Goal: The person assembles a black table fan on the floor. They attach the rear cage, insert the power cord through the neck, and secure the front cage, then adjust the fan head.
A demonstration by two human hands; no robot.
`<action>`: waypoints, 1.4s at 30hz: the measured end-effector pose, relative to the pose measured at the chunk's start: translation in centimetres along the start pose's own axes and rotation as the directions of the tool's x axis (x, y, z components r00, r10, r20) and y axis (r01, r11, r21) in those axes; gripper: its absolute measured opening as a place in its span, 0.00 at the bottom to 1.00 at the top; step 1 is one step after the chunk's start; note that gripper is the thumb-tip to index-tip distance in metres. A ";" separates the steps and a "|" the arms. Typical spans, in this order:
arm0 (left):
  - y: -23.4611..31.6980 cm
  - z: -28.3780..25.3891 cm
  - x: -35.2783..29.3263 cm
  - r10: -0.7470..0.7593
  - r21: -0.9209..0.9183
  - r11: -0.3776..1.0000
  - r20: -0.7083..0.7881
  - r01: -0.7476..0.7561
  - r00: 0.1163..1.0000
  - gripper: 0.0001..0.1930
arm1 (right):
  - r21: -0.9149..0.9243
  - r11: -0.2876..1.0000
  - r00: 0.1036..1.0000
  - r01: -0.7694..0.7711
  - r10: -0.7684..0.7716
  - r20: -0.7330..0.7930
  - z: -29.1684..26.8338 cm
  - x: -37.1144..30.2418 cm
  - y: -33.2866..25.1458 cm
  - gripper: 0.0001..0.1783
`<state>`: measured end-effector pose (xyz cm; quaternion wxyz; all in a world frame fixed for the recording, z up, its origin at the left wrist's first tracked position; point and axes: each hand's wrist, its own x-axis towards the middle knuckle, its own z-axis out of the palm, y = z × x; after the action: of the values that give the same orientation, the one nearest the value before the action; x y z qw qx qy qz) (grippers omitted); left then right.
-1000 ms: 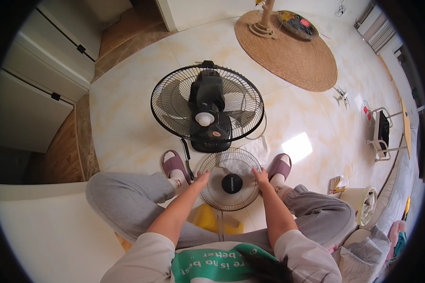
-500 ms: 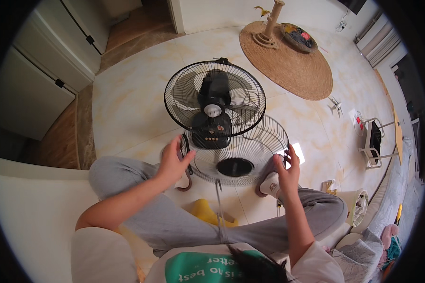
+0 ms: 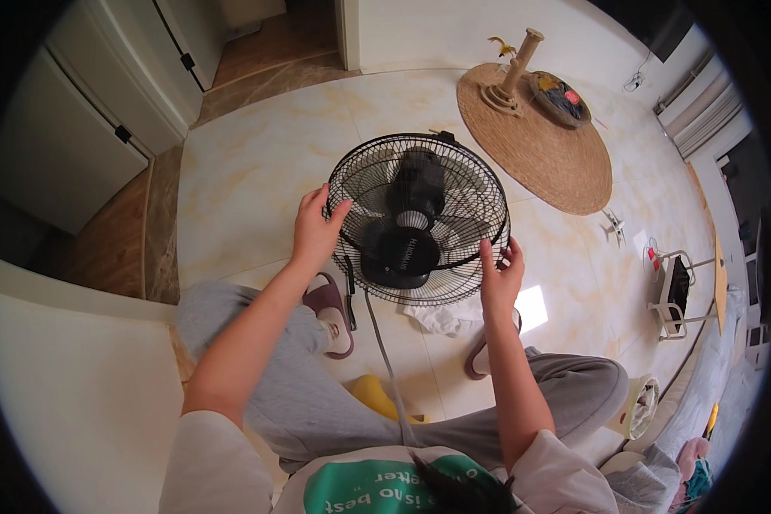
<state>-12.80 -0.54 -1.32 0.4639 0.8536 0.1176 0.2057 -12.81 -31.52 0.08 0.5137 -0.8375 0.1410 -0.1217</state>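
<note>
A black fan (image 3: 418, 176) stands on the floor in front of me, its pale blades showing behind the wires. Over its near side lies a round wire grille (image 3: 405, 253) with a dark centre disc. My left hand (image 3: 319, 228) is curled round the left rim, thumb apart from fingers. At the right rim my right hand (image 3: 502, 276) grips the same grille. Whether the grille is seated all round against the rear cage (image 3: 385, 140) cannot be seen. The fan's control base is hidden behind the centre disc.
A white cloth (image 3: 445, 319) and a dark bar (image 3: 350, 293) lie near my slippered feet. A grey cord (image 3: 387, 364) runs toward me past a yellow object (image 3: 373, 396). Farther off are a woven round mat (image 3: 544, 154) with a scratching post (image 3: 520, 73), and a white-framed stand (image 3: 677, 295).
Both hands have raised the wire grille away from me, up onto the fan's head. Its centre disc now covers the buttons, and the white cloth below has come into sight.
</note>
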 end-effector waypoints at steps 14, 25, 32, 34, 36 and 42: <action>-1.0 0.9 1.8 -0.077 -0.033 0.997 -0.037 0.076 0.996 0.30 | 0.060 0.998 0.998 -0.037 0.033 0.055 1.4 1.3 0.4 0.44; -0.6 2.0 2.8 -0.129 -0.125 0.984 0.009 0.129 0.992 0.31 | 0.073 0.997 0.999 0.013 -0.010 -0.048 2.2 2.4 1.2 0.45; -1.2 2.1 4.2 -0.117 -0.242 0.963 0.027 0.120 0.993 0.34 | 0.048 0.989 0.989 0.139 -0.141 0.054 3.0 5.3 2.4 0.46; -0.8 2.0 4.4 -0.139 -0.215 0.966 0.029 0.142 0.990 0.35 | 0.101 0.988 0.993 0.119 -0.121 0.013 3.2 5.6 2.0 0.46; -0.5 2.0 4.5 -0.156 -0.188 0.969 0.025 0.158 0.987 0.37 | 0.073 0.992 0.995 0.104 -0.103 -0.011 3.3 5.6 1.2 0.46; -0.2 3.8 5.2 -0.115 -0.118 0.987 -0.006 0.113 0.993 0.36 | -0.092 0.995 0.999 0.034 -0.038 -0.035 3.4 5.9 0.1 0.45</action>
<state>-6.40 -1.21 -2.07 0.5234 0.8154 0.1571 0.1909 -6.16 -30.85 -1.20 0.4698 -0.8602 0.1408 -0.1398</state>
